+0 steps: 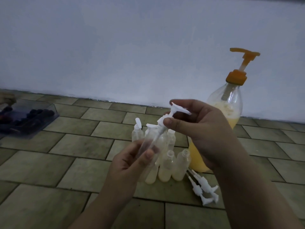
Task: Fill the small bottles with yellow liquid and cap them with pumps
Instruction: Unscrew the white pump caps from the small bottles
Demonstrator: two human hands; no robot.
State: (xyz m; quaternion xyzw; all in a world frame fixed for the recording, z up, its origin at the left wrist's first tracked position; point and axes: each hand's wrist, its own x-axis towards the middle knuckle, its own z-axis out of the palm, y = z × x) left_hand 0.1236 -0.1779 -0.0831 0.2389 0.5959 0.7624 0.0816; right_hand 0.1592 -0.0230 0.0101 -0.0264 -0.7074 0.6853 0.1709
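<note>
A light, thin-walled small bottle (149,146), likely slippery, is gripped low by the left hand (130,164); the white pump (171,113) at 1 o'clock is pinched at its collar by the right hand (198,124).

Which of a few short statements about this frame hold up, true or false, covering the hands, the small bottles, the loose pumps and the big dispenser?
1. The left hand holds a small clear plastic bottle. True.
2. The right hand rests open on the tiled floor. False: it pinches a white pump cap whose tube enters the held bottle.
3. The large clear dispenser bottle of yellow liquid has a blue pump. False: its pump is orange.
4. Loose white pumps lie on the tiled floor by the standing bottles. True.
5. Every standing small bottle is already capped. False: the near ones have open necks.
</note>
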